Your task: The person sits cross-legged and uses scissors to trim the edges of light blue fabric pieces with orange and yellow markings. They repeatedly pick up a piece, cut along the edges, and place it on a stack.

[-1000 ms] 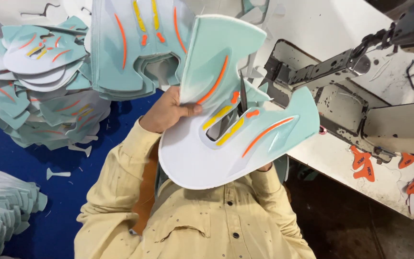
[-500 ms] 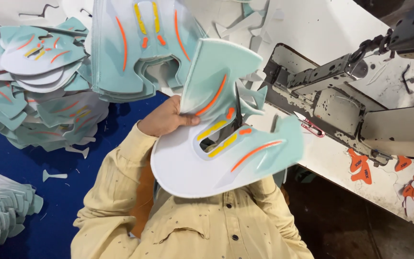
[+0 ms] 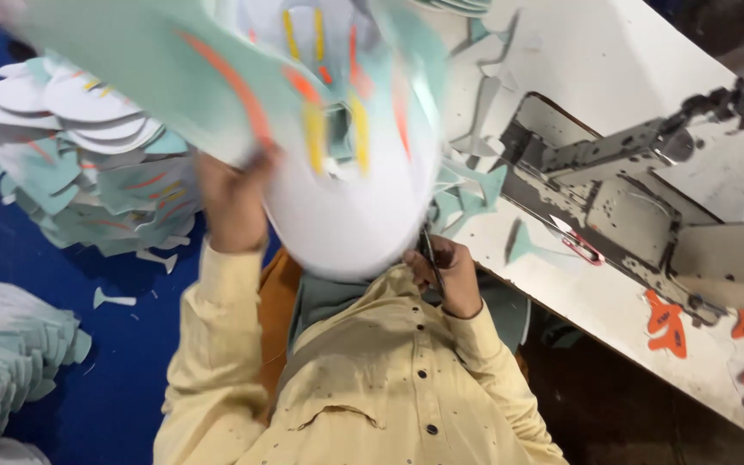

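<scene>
Looked like a shoe workshop: industrial sewing machine (image 3: 639, 198) on white worktop (image 3: 613, 60), stacks of cut mint shoe pieces (image 3: 71, 164), offcuts (image 3: 669, 323).

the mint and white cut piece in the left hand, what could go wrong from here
1. The right hand holds a dark scissor-like tool close under the mint and white cut piece; it could snag or nick the piece.
2. The left hand grips the piece only at one edge, and the piece is blurred with motion, so it may bend or slip.
3. The swinging piece passes close to the stack of cut pieces and could knock some off.
</scene>
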